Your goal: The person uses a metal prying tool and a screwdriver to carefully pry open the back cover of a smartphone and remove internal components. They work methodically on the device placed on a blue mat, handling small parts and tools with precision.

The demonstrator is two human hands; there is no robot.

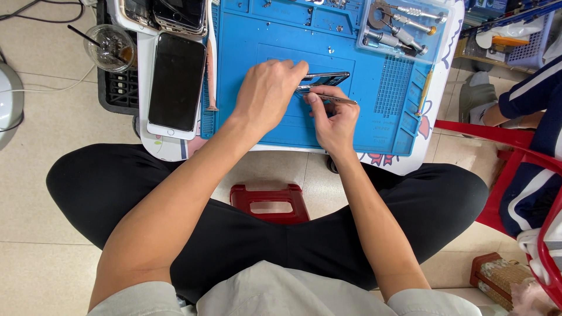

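My left hand (267, 92) covers and grips a dark opened phone body (328, 77) lying on the blue work mat (257, 35); only the phone's right end shows past my fingers. My right hand (335, 120) pinches thin metal tweezers (338, 100), their tip at the phone's lower edge right beside my left fingers. Both forearms reach out over my crossed legs in black trousers.
A white phone with a dark screen (175, 82) lies left of the mat. A clear tray of screwdrivers (404, 26) sits at the mat's upper right. An iced drink cup (110, 47) stands far left. A red stool (270, 202) is below; another person's leg (530, 96) is at right.
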